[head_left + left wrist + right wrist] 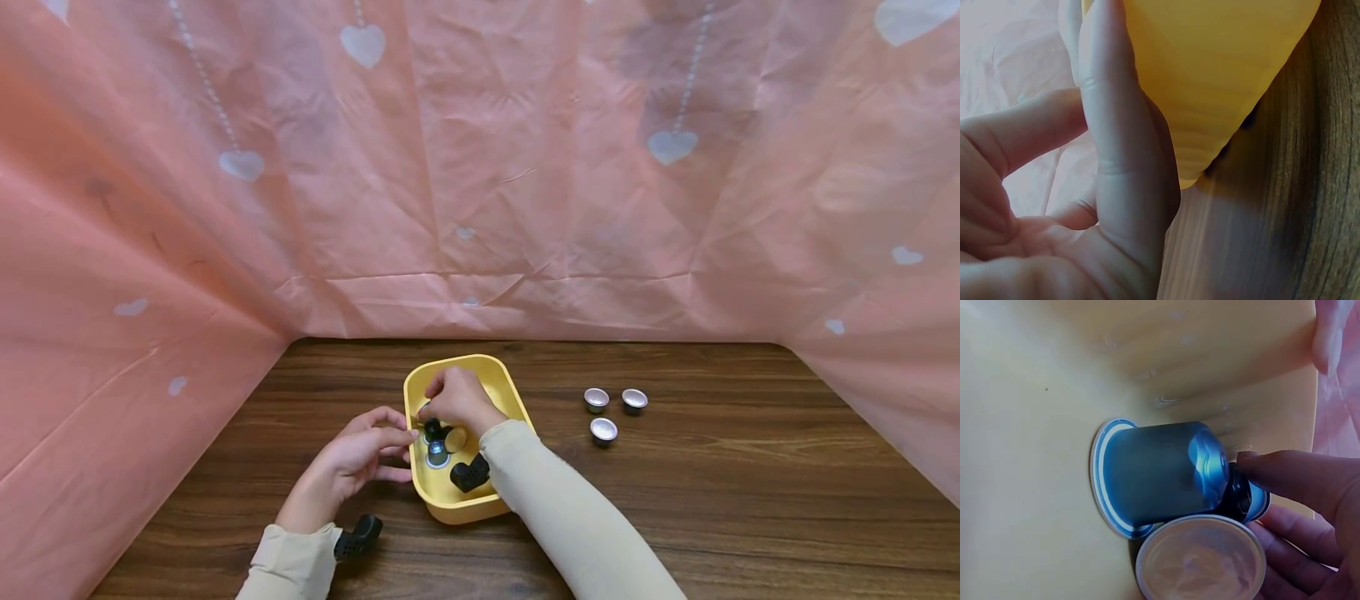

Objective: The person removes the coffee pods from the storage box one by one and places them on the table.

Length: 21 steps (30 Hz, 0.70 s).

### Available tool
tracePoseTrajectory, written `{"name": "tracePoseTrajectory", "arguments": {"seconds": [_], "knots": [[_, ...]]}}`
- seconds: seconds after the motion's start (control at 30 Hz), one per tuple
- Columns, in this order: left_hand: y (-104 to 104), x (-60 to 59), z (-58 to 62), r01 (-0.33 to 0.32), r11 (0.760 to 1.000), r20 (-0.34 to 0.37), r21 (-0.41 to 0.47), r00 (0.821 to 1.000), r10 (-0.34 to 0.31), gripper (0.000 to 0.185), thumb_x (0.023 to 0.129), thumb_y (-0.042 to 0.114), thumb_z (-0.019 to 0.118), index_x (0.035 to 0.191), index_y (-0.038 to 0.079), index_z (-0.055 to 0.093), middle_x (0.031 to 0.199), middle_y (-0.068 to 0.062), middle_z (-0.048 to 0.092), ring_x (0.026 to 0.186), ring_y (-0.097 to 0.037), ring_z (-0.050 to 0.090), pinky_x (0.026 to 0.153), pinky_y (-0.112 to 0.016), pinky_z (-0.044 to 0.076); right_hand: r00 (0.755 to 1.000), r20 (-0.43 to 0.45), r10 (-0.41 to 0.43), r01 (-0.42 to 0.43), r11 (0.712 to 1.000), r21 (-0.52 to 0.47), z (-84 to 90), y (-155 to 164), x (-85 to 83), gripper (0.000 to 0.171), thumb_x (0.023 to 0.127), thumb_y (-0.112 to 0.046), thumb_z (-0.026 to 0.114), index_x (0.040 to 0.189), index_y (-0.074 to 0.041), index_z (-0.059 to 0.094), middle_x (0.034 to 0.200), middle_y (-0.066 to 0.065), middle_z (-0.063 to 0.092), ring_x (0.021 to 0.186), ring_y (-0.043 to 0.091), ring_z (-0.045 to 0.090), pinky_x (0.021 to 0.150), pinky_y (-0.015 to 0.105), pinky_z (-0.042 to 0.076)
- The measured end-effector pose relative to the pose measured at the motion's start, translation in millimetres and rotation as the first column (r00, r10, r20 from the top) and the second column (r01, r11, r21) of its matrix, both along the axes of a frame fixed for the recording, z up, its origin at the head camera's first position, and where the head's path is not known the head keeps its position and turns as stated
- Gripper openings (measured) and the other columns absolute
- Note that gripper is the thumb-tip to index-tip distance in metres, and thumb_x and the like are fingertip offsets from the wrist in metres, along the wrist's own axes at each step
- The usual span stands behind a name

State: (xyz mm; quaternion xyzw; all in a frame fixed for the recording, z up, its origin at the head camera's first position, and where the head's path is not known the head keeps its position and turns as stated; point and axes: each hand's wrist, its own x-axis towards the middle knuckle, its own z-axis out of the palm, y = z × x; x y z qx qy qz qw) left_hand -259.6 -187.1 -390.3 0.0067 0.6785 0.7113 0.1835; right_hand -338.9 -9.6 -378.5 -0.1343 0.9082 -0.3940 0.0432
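A yellow bin [448, 513] stands on the table with several coffee capsules inside. My left hand [352, 458] rests against its left wall, fingers fairly straight along the outside and thumb at the rim. My right hand [461, 398] reaches into the bin with curled fingers and seems to pinch a capsule, largely hidden by the fingers. Just beside those fingers is a dark capsule [432, 429]. A blue capsule [1160, 469] stands rim down on the bin floor, and a capsule with a tan lid [1200, 559] leans on its side next to it.
Right of the bin, three capsules [603, 431] lie on the wooden table [720, 467] with pale lids up. A pink curtain [525, 208] with white hearts hangs behind the table and along both sides. Each wrist carries a black camera mount [358, 537].
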Motion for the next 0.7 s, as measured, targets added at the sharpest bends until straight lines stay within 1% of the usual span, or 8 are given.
{"name": "tracePoseTrajectory", "arguments": {"seconds": [0.27,0.47,0.7], "knots": [[0.2,-0.6,-0.5,0.0,1.0,0.0,0.007,1.0,0.0,0.017,0.101,0.008,0.066,0.111,0.007,0.052,0.096,-0.003,0.069,0.081,-0.014,0.066,0.07,-0.034,0.068,1.0,-0.026,0.005,-0.004,0.999,0.039,-3.5,0.9,-2.4,0.031,0.075,-0.02,0.097,0.096,-0.011,0.076,0.089,0.0,0.071,0.077,0.014,0.062,0.071,0.026,0.052],[0.1,-1.0,-0.7,-0.002,1.0,-0.001,0.002,1.0,0.002,0.017,0.102,0.007,0.065,0.112,0.007,0.052,0.098,-0.004,0.068,0.082,-0.014,0.066,0.07,-0.034,0.068,1.0,-0.017,0.003,-0.002,0.998,0.063,-4.8,1.8,-1.6,0.028,0.078,-0.025,0.095,0.087,-0.012,0.072,0.08,-0.002,0.065,0.073,0.013,0.059,0.065,0.024,0.047],[0.2,-1.2,0.4,0.002,1.0,0.002,0.011,1.0,-0.002,0.018,0.102,0.006,0.064,0.114,0.006,0.051,0.097,-0.004,0.068,0.082,-0.014,0.067,0.07,-0.034,0.069,1.0,-0.008,0.014,-0.013,0.998,0.062,-4.6,1.5,-2.0,0.024,0.081,-0.025,0.093,0.085,-0.011,0.074,0.075,-0.004,0.065,0.067,0.011,0.059,0.061,0.022,0.046]]}}
